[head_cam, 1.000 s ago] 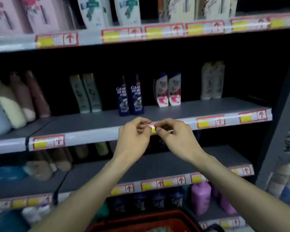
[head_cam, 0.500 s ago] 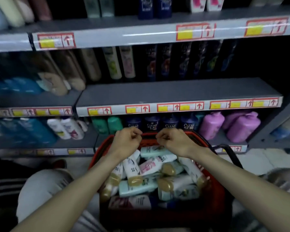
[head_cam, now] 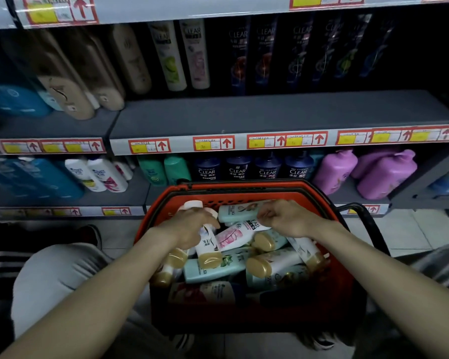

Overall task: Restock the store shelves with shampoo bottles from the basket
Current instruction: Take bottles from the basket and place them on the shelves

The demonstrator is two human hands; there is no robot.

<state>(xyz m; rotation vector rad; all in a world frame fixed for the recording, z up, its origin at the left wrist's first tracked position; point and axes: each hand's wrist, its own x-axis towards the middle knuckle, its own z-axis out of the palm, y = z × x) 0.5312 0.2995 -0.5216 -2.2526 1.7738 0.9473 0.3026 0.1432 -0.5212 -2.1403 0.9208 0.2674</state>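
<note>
Crouching over a red plastic shopping basket (head_cam: 346,257) at lower centre of the frame, you have both bare arms reaching in from the bottom corners. Your left hand (head_cam: 189,226) sits over the basket's left half, fingers curled down around a white shampoo bottle with a gold cap (head_cam: 207,248); the hand blurs at its edges, so whether the grip is fully closed you cannot tell. Your right hand (head_cam: 287,218) lies to the right of it, fingers bent inward in a loose, narrow curl, resting on a pale mint-green bottle (head_cam: 237,211) and a white-and-pink bottle marked CLEAR (head_cam: 237,233); whether it grips either one you cannot tell.

Heaped in the basket are more bottles lying on their sides, white and mint-green with gold caps, and one red-labelled bottle (head_cam: 202,292) near the front wall. A black handle (head_cam: 368,224) arcs off the basket's right side.

Across mid-frame runs a grey shelf board (head_cam: 244,112), bare along its front, with red-bordered yellow price tags (head_cam: 213,143) on its lip. At its back, in the upper centre, stand dark CLEAR bottles (head_cam: 240,55), with beige bottles (head_cam: 73,99) at upper left. On the shelf below, behind the basket, sit navy CLEAR bottles (head_cam: 237,168), green ones (head_cam: 176,168) and purple jugs (head_cam: 386,174) at right. Your grey-trousered knee (head_cam: 55,278) shows at lower left.
</note>
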